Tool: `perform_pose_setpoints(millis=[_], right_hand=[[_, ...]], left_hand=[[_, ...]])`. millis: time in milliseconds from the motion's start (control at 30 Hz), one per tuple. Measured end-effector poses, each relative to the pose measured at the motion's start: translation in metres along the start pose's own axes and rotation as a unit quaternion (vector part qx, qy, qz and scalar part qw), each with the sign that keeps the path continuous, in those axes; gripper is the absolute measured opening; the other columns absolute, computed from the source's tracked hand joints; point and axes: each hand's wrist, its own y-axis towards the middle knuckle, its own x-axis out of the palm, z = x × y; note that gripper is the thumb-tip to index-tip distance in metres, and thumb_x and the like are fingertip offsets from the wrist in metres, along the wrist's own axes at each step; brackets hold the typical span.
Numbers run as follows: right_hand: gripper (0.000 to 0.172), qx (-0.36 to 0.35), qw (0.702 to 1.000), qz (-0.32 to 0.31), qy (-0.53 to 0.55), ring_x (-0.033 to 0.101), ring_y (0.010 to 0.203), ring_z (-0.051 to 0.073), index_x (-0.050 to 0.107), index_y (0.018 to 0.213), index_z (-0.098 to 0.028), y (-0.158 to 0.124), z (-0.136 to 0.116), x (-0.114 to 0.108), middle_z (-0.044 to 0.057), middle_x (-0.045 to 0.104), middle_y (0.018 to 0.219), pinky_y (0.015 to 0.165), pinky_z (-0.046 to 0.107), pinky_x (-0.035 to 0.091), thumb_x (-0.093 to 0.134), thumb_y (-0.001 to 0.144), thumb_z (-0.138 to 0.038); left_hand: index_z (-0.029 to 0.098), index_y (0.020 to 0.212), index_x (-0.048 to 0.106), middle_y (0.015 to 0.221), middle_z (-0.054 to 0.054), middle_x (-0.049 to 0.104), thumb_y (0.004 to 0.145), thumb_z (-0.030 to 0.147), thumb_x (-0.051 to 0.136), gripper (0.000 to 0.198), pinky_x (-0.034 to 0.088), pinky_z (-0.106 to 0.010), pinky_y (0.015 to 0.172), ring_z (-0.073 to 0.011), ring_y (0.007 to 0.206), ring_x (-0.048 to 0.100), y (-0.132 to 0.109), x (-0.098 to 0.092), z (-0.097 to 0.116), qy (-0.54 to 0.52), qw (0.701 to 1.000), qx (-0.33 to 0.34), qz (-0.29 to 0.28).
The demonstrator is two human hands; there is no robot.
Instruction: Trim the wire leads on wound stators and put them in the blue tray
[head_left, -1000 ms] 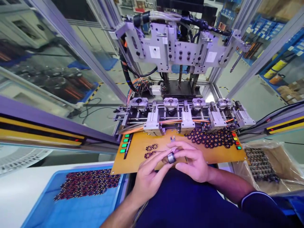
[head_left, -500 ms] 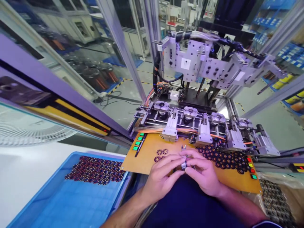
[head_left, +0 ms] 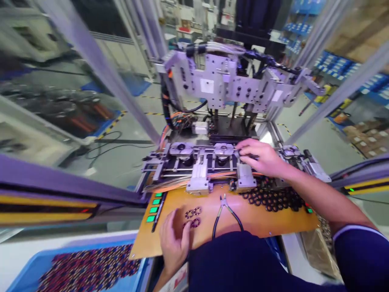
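My left hand (head_left: 174, 239) is on the orange board (head_left: 200, 239) at its left side, thumb and fingers apart. Beside its thumb lie several small dark rings with copper-coloured segments (head_left: 196, 222), one partly covered by the thumb. My right hand (head_left: 261, 157) reaches over the metal row of fixtures (head_left: 223, 149), its fingertips pinched at the station right of the middle. What it pinches is too small and hidden to make out. Between my hands a pair of cutting pliers (head_left: 224, 202) with dark handles lies on the board, jaws pointing away from me.
Many black rings (head_left: 270, 198) crowd the board's right side. A blue tray (head_left: 33, 263) full of ringed parts stands at lower left. Behind the fixtures rises a machine head (head_left: 225, 85) with cables. Metal frame posts (head_left: 100, 69) and yellow-black sensor bars (head_left: 48, 210) flank the station.
My hands, together before around a small metal cylinder, have parted. The right moved up to the fixtures, the left to the rings. The pliers are now uncovered, and the view has shifted right.
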Motion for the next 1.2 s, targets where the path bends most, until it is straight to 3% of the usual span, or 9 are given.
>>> perform_pose_setpoints(millis=[167, 433, 600, 833, 967, 1067, 1200], right_hand=[[0.016, 0.023, 0.997, -0.055, -0.056, 0.068, 0.105, 0.021, 0.076, 0.091, -0.013, 0.029, 0.050, 0.022, 0.012, 0.070, 0.116, 0.096, 0.037, 0.055, 0.060, 0.092, -0.011], [0.018, 0.026, 0.988, -0.134, -0.068, 0.064, 0.105, 0.022, 0.076, 0.095, -0.010, 0.050, 0.077, 0.058, 0.013, 0.070, 0.116, 0.097, 0.039, 0.050, 0.058, 0.092, -0.009], [0.017, 0.035, 0.980, -0.178, -0.078, 0.061, 0.104, 0.020, 0.073, 0.092, -0.011, 0.051, 0.078, 0.057, 0.010, 0.068, 0.113, 0.098, 0.034, 0.046, 0.056, 0.092, -0.009], [0.016, 0.078, 0.969, -0.200, -0.124, 0.055, 0.089, 0.018, 0.066, 0.078, -0.011, 0.061, 0.069, 0.063, 0.009, 0.062, 0.105, 0.075, 0.030, 0.044, 0.054, 0.086, -0.004], [0.015, 0.082, 0.962, -0.213, -0.146, 0.056, 0.085, 0.018, 0.065, 0.078, -0.011, 0.064, 0.066, 0.062, 0.010, 0.064, 0.103, 0.073, 0.030, 0.044, 0.055, 0.084, -0.001], [0.018, 0.066, 0.962, -0.215, -0.157, 0.058, 0.098, 0.021, 0.067, 0.086, -0.013, 0.054, 0.061, 0.057, 0.010, 0.067, 0.111, 0.081, 0.033, 0.046, 0.053, 0.086, -0.001], [0.028, 0.045, 0.963, -0.207, -0.165, 0.052, 0.126, 0.027, 0.068, 0.107, -0.013, 0.030, 0.056, 0.057, 0.011, 0.064, 0.133, 0.097, 0.041, 0.046, 0.048, 0.092, -0.003]], left_hand=[[0.017, 0.137, 0.056, 0.127, -0.019, 0.066, 0.091, 0.047, 0.058, 0.055, 0.046, -0.058, 0.105, -0.0374, 0.119, 0.062, 0.002, 0.003, -0.003, 0.009, 0.999, -0.024, -0.027], [0.016, 0.137, 0.055, 0.126, -0.018, 0.066, 0.091, 0.050, 0.057, 0.057, 0.046, -0.056, 0.107, -0.0360, 0.121, 0.061, 0.000, 0.002, -0.003, 0.030, 0.997, -0.050, -0.042], [0.016, 0.139, 0.053, 0.128, -0.018, 0.066, 0.091, 0.049, 0.058, 0.059, 0.045, -0.054, 0.108, -0.0345, 0.122, 0.060, -0.002, 0.002, -0.004, 0.030, 0.997, -0.055, -0.050], [0.015, 0.142, 0.050, 0.132, -0.018, 0.064, 0.092, 0.046, 0.057, 0.059, 0.043, -0.052, 0.111, -0.0332, 0.127, 0.058, -0.006, 0.001, -0.010, 0.042, 0.995, -0.061, -0.066], [0.016, 0.141, 0.051, 0.132, -0.017, 0.064, 0.092, 0.045, 0.058, 0.057, 0.044, -0.051, 0.110, -0.0329, 0.126, 0.059, -0.006, 0.001, -0.011, 0.048, 0.994, -0.064, -0.072], [0.016, 0.142, 0.051, 0.132, -0.017, 0.064, 0.092, 0.044, 0.059, 0.058, 0.044, -0.051, 0.111, -0.0336, 0.127, 0.058, -0.006, 0.000, -0.009, 0.046, 0.994, -0.070, -0.071], [0.017, 0.141, 0.050, 0.132, -0.017, 0.064, 0.091, 0.045, 0.059, 0.058, 0.043, -0.052, 0.111, -0.0334, 0.127, 0.058, -0.004, 0.000, -0.005, 0.041, 0.994, -0.078, -0.061]])
